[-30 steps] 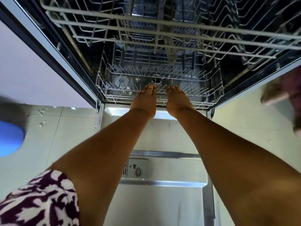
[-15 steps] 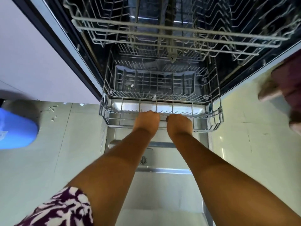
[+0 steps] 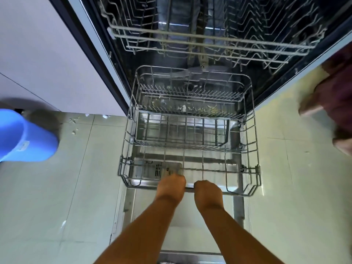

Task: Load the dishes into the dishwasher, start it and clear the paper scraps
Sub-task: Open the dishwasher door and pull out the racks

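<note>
The dishwasher stands open with its door point(image 3: 182, 225) folded flat toward me. The grey wire lower rack point(image 3: 253, 168) is drawn out over the door and holds no dishes. My left hand point(image 3: 170, 185) and my right hand point(image 3: 207, 190) both grip the rack's front rail, side by side, fingers curled over the wire. A grey cutlery basket point(image 3: 181, 130) sits inside the rack. The upper rack point(image 3: 209, 42) stays inside the tub, also bare. Small white paper scraps point(image 3: 74, 126) lie on the floor tiles at the left.
A blue bucket point(image 3: 24, 138) stands on the floor at the left. White cabinet fronts point(image 3: 47, 63) rise left of the dishwasher. Another person's foot and dark clothing point(image 3: 327, 103) show at the right edge. Pale tiled floor lies on both sides of the door.
Both hands closed on the lower rack's front rail and pulled it out of the tub over the open door, toward me.
</note>
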